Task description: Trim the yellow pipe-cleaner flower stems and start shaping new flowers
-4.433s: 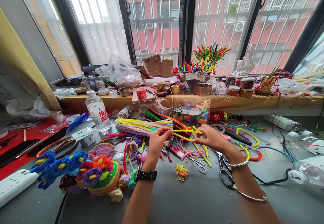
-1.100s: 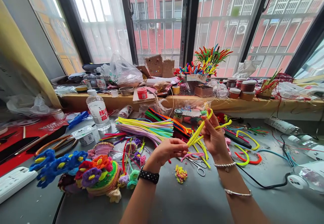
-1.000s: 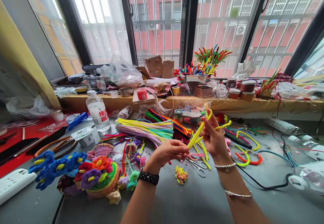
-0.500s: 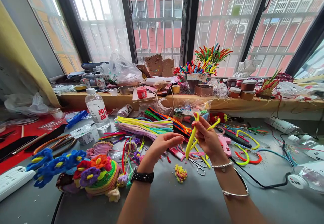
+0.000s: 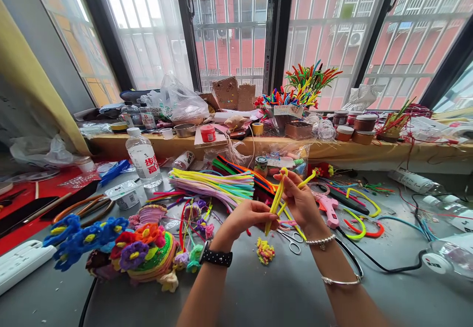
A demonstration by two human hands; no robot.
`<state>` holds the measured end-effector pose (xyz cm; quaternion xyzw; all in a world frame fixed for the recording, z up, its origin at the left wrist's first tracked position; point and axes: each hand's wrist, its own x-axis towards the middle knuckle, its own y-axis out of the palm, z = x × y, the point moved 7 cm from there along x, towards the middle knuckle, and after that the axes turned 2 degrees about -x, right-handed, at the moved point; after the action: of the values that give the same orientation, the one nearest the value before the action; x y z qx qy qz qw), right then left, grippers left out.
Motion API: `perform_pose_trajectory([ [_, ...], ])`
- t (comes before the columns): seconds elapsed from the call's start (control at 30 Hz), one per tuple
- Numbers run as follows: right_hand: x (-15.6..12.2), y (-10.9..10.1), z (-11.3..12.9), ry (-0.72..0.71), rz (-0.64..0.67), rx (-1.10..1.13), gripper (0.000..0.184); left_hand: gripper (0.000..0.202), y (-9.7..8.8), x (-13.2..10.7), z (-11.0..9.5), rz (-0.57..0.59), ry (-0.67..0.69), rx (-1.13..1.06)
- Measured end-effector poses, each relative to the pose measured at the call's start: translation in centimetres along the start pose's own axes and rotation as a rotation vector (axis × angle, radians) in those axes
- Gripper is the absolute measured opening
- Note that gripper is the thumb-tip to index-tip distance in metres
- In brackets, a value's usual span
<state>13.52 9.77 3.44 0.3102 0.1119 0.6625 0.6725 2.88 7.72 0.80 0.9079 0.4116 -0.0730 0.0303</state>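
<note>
A folded yellow pipe cleaner hangs between my hands above the table. My right hand pinches its upper part, with one strand sticking out to the upper right past the fingers. Lower down, my left hand closes its thumb and fingers on the bent end. Below them on the table lies a small clump of yellow and pink fuzzy bits. Beside it are scissors, partly behind my right wrist. A bundle of pastel pipe cleaners lies just beyond my left hand.
Fuzzy flowers sit at the left near a water bottle and a white power strip. To the right are a pink glue gun, its black cable and plastic bottles. Jars and a flower-filled box line the windowsill.
My left hand has moved right and down and taken hold of the lower end of the yellow pipe cleaner. My right hand keeps its pinch, slightly shifted.
</note>
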Motion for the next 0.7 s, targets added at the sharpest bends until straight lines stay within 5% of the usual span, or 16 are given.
perform_pose_trajectory([
  [0.2, 0.2, -1.3, 0.5, -0.036, -0.126, -0.005, 0.014, 0.032, -0.2, -0.1, 0.2, 0.008, -0.031, 0.007],
  [0.7, 0.1, -1.3, 1.3, -0.152, -0.179, -0.112, 0.019, 0.033, -0.8, 0.1, 0.7, -0.019, -0.026, -0.020],
])
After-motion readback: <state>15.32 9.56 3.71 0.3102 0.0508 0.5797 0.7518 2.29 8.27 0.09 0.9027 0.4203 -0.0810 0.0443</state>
